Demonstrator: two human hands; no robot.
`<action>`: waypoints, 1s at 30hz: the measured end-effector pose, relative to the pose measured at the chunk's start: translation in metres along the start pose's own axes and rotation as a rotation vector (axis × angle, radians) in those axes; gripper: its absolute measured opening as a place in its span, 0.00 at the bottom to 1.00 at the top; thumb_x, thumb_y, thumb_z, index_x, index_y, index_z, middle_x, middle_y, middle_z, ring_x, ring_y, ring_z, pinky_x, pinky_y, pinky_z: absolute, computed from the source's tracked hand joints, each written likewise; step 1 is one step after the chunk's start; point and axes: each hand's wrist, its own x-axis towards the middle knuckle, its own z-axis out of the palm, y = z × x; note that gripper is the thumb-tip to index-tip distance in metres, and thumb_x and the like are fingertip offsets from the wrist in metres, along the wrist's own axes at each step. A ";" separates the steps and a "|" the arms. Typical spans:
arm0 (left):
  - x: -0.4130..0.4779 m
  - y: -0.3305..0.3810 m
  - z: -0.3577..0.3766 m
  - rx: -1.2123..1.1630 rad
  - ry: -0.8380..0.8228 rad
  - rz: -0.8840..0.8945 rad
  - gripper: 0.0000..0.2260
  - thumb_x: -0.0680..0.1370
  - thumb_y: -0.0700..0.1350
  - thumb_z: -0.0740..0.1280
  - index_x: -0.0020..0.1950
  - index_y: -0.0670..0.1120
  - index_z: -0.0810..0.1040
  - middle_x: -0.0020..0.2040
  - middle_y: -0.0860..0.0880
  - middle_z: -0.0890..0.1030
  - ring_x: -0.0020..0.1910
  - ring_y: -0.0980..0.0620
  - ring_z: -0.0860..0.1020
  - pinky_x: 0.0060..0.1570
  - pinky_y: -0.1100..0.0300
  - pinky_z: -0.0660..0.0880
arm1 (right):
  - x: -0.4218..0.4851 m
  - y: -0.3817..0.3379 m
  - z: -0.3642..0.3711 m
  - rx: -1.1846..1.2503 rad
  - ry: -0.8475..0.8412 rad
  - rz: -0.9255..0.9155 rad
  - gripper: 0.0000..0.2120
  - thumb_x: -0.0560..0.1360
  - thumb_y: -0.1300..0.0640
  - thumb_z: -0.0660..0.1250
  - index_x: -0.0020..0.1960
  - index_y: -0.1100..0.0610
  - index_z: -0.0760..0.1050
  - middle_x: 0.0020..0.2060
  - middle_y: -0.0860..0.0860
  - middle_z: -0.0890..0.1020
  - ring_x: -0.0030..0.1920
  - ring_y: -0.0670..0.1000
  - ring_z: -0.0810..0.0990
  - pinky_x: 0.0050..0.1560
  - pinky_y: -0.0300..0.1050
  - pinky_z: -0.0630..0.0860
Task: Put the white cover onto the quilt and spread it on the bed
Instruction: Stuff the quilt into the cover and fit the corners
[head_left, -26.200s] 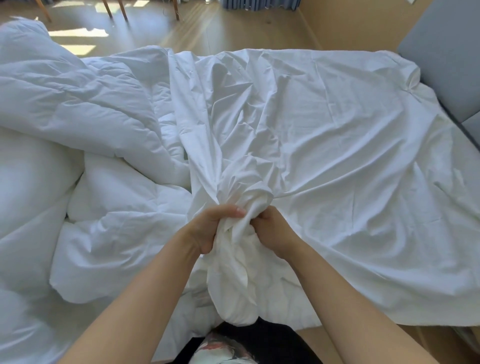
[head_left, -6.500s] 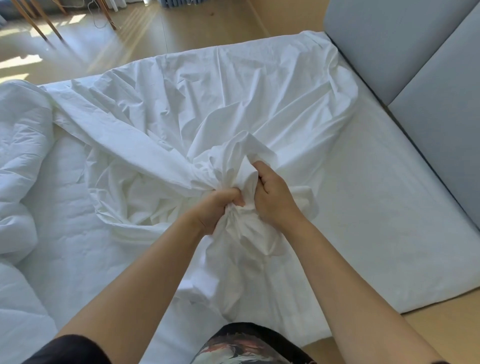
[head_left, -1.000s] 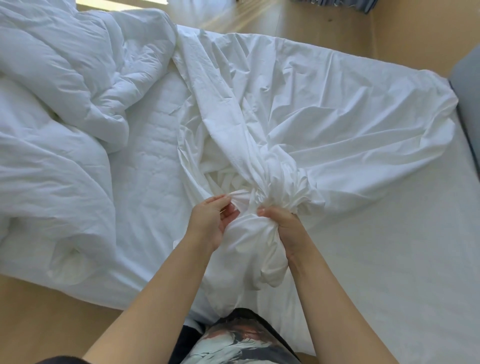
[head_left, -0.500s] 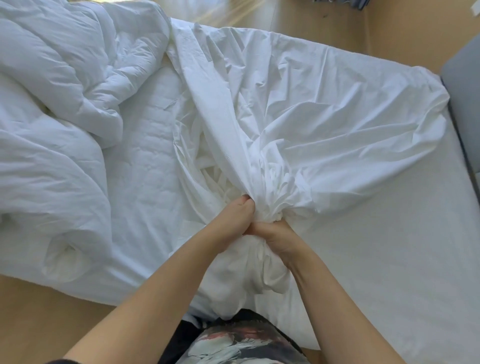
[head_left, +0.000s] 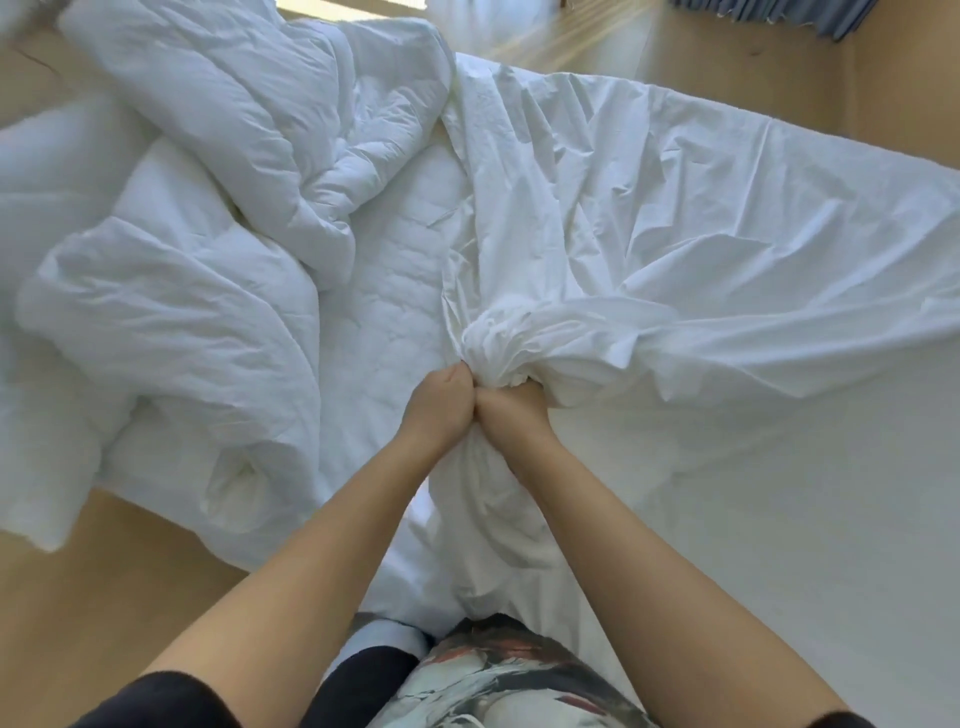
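Pale wooden floor (head_left: 78, 571) shows at the near left and beyond the far edge of the bed (head_left: 779, 519), which fills most of the view.

On it the white cover (head_left: 649, 208) lies spread and creased across the right and far side, its near part drawn into a tight bunch at the middle. The left hand (head_left: 441, 405) and right hand (head_left: 511, 415) are both clenched round that bunch, fists side by side and touching, with a tail of gathered cloth hanging from them toward the person's body. The quilt (head_left: 182, 312) sits in a crumpled heap on the left of the bed, apart from the bunch, with a strip of bare mattress between; none of it appears to be inside the cover yet.

The main risk seems to be twist. The cloth is roped so tightly that the opening and corners cannot be told apart, so the quilt may be fed into a turned or wrong end and jam in a lump.

A hard pull from this grip could also drag the cover's far edge, which lies close to the bed's far side, toward the middle or off it.

The quilt's near corner overhangs the bed edge above the floor; a tug on it, or a nudge from the person's leg, could probably slide the whole heap down.
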 end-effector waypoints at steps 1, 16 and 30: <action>0.002 -0.002 -0.017 -0.042 0.045 0.004 0.19 0.75 0.48 0.50 0.44 0.35 0.74 0.43 0.41 0.79 0.43 0.44 0.74 0.45 0.49 0.72 | 0.000 -0.010 0.015 -0.019 -0.028 -0.016 0.10 0.68 0.69 0.65 0.36 0.55 0.73 0.33 0.49 0.78 0.39 0.50 0.79 0.41 0.42 0.75; 0.094 -0.156 -0.220 -0.279 0.357 -0.728 0.63 0.58 0.64 0.78 0.76 0.39 0.44 0.75 0.40 0.56 0.72 0.40 0.61 0.69 0.45 0.60 | 0.040 -0.029 0.163 -0.181 0.003 0.130 0.06 0.69 0.70 0.66 0.38 0.60 0.75 0.32 0.54 0.77 0.35 0.53 0.77 0.33 0.41 0.71; 0.094 -0.074 -0.183 0.648 -0.265 0.255 0.14 0.79 0.47 0.59 0.62 0.43 0.75 0.59 0.43 0.78 0.58 0.43 0.76 0.55 0.55 0.73 | 0.031 -0.037 0.149 -0.086 0.090 0.094 0.07 0.68 0.71 0.67 0.41 0.61 0.79 0.33 0.52 0.81 0.34 0.49 0.80 0.29 0.35 0.74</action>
